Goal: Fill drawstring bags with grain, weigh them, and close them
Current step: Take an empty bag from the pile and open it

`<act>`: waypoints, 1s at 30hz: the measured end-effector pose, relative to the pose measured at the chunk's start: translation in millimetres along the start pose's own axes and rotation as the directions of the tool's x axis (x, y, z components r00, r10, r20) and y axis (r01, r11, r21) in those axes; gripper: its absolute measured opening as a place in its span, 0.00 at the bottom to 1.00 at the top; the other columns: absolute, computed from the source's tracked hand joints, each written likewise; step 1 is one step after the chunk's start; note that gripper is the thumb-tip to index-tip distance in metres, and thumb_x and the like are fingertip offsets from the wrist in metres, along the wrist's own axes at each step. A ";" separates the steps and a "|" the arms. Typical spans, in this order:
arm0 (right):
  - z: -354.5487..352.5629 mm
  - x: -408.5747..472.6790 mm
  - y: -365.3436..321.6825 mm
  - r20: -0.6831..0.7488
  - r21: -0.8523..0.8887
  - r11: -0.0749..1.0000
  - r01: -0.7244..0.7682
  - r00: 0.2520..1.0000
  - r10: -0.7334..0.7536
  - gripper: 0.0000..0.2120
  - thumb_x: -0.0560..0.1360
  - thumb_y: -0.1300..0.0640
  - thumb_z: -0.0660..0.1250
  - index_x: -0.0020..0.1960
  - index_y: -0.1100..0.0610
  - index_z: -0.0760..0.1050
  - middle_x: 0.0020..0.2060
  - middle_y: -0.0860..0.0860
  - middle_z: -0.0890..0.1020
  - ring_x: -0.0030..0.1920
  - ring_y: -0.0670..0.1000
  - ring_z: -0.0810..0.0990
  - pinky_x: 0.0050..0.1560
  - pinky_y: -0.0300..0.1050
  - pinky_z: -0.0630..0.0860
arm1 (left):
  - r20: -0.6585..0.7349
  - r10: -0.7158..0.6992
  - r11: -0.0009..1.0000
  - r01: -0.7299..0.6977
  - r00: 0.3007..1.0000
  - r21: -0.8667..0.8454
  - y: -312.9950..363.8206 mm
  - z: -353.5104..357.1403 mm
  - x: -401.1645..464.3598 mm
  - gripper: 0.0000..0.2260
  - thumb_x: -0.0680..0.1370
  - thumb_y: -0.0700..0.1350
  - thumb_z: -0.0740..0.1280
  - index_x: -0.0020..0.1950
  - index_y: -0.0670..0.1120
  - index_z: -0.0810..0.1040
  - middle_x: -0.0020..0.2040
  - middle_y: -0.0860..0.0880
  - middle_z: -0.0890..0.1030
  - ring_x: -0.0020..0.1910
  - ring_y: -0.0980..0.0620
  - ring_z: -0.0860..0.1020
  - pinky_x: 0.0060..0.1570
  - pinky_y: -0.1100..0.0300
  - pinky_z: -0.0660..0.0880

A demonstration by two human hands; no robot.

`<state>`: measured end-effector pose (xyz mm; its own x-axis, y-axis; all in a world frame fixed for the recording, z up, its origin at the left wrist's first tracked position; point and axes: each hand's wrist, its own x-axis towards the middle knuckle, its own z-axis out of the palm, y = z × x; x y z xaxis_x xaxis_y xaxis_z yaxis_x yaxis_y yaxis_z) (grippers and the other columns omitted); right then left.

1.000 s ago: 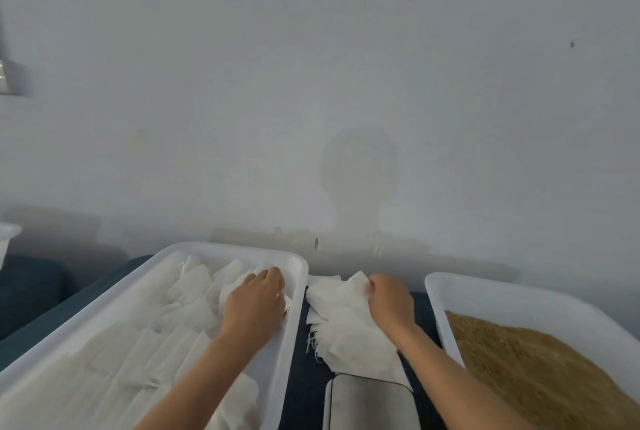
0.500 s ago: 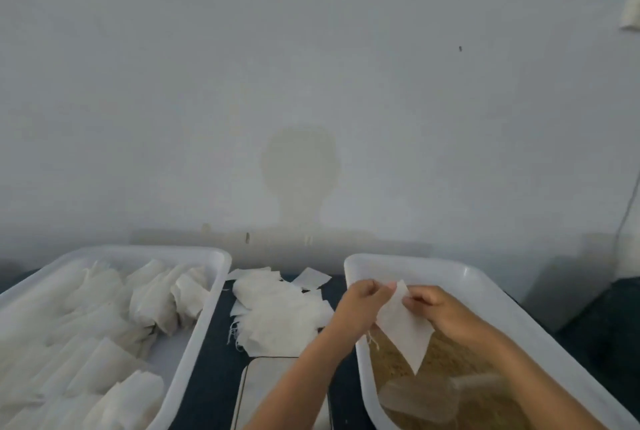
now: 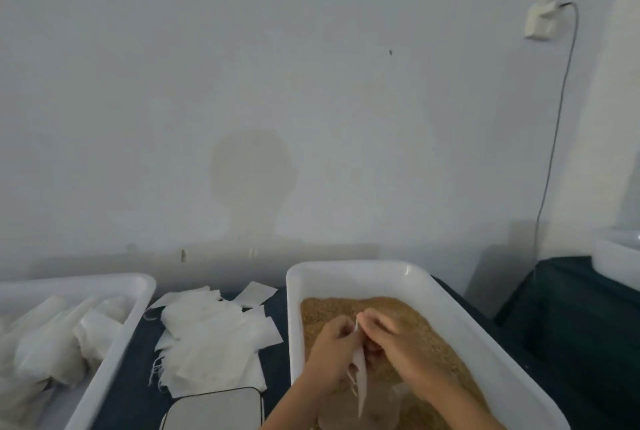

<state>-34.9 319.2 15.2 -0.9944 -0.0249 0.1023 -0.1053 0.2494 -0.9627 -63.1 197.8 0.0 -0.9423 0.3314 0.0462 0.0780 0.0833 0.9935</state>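
Both hands meet over a white tub [image 3: 360, 273] of brown grain [image 3: 349, 308] at the lower right. My left hand [image 3: 329, 350] and my right hand [image 3: 398, 346] pinch the top edge of one thin white drawstring bag [image 3: 360, 377], which hangs edge-on between them above the grain. A loose pile of empty white bags [image 3: 211, 336] lies on the dark table between the two tubs. The top of a grey scale [image 3: 214, 409] shows at the bottom edge.
A second white tub [image 3: 138, 294] at the left holds several filled white bags. A translucent scoop [image 3: 381, 409] seems to lie in the grain under my hands. A white container [image 3: 616, 256] stands at the far right. A socket and cable hang on the wall.
My left hand left the left tub and my right hand lifted a bag off the pile. Both carried it right over the grain tub and lowered it, turning it edge-on. The view swung right.
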 end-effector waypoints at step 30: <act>-4.3 1.3 12.1 -0.059 -0.290 0.951 0.106 0.990 -0.129 0.07 0.78 0.64 0.61 0.43 0.55 0.70 0.30 0.51 0.77 0.28 0.45 0.74 0.29 0.37 0.72 | -0.114 0.206 0.869 -0.128 0.972 0.477 -3.8 4.7 -13.0 0.09 0.74 0.41 0.63 0.40 0.51 0.64 0.33 0.55 0.70 0.30 0.60 0.67 0.30 0.68 0.63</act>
<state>-37.4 326.3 4.8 -0.9708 0.0000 0.2398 -0.2055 0.5151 -0.8321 -49.6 197.6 -4.9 -0.9369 0.2320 0.2616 0.3440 0.4782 0.8081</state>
